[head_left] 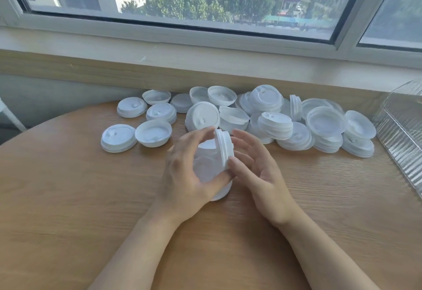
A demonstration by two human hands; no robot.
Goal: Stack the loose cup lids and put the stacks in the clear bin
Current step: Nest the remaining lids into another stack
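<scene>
Both hands are over the middle of the round wooden bench (68, 198), with a short stack of white lids (211, 166) between them. The left hand (189, 175) grips the stack from the left, its fingers (196, 135) curled over the top and its thumb pressed under the lower edge. The stack is turned on its side, with one lid (225, 150) standing on edge at its right end. The left palm hides most of the stack, so the number of lids in it cannot be counted. The right hand (258, 168) is loosely spread, palm facing left; its thumb tip touches the rim of the end lid, while the other fingers stand just clear of it.

Behind the hands, the loose lids (251, 116) lie in a heap along the far edge of the bench, against the base of the window sill (137, 70). Some lie dome up, some hollow side up, some already nested in short piles; overlaps prevent a reliable count. Motion blur softens the fingertips.

The clear bin (402, 125), with ribbed walls, sits at the right edge of the bench and is cut off by the frame; its contents cannot be made out.
</scene>
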